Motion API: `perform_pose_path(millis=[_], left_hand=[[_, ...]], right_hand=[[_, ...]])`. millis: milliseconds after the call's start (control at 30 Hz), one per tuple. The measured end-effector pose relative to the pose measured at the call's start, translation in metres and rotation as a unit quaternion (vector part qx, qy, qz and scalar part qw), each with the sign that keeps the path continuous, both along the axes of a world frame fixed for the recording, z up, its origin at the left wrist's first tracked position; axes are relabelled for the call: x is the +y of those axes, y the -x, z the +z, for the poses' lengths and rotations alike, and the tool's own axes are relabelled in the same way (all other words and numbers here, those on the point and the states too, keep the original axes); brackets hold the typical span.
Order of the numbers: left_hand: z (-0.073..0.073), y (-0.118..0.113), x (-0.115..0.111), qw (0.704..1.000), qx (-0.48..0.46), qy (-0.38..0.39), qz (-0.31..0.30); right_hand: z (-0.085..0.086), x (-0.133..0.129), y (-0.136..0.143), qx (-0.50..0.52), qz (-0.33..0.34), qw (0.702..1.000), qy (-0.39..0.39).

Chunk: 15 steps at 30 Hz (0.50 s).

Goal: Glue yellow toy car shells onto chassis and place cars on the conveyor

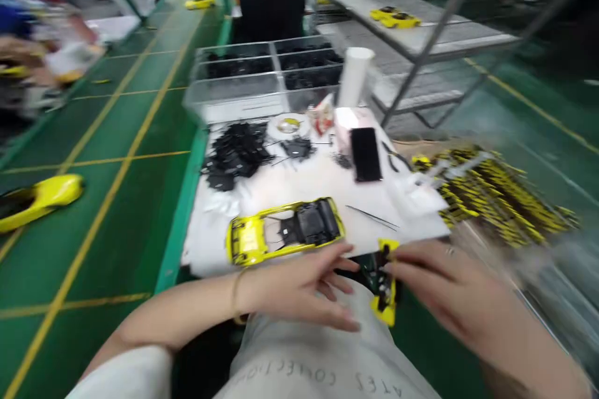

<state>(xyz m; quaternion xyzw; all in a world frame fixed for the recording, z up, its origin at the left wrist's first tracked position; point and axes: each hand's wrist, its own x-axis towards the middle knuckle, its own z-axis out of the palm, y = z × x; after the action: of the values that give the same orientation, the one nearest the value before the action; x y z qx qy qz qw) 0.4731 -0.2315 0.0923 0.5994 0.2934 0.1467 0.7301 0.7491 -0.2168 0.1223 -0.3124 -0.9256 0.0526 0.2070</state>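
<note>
My right hand (435,280) grips a small yellow and black car part (386,312) over my lap, just off the table's front edge. Fingers spread, my left hand (313,290) reaches toward that part from the left with nothing in it. A yellow toy car body (250,240) lies upside down on the white table top (290,181), its black interior piece (318,221) showing at the right end. Beside it rests a pair of tweezers (374,218). Motion blurs both hands slightly.
Black plastic parts (238,153) are heaped at the table's left, near a tape roll (289,126). A phone (366,154) lies at right. Behind stands a divided clear bin (238,96). Yellow parts (491,193) lie in rows at right; a green conveyor (116,199) runs at left. A person (271,0) sits ahead.
</note>
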Motion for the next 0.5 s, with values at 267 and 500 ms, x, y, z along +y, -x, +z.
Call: perform_pose_path(millis=[267, 500], left_hand=[[-0.021, 0.046, -0.035, 0.935, -0.197, 0.139, 0.261], [-0.029, 0.1, -0.059, 0.884, -0.192, 0.235, 0.355]], right_hand=[[-0.037, 0.02, 0.126, 0.107, 0.211, 0.968, 0.086], [-0.037, 0.032, 0.19, 0.073, 0.291, 0.946, 0.124]])
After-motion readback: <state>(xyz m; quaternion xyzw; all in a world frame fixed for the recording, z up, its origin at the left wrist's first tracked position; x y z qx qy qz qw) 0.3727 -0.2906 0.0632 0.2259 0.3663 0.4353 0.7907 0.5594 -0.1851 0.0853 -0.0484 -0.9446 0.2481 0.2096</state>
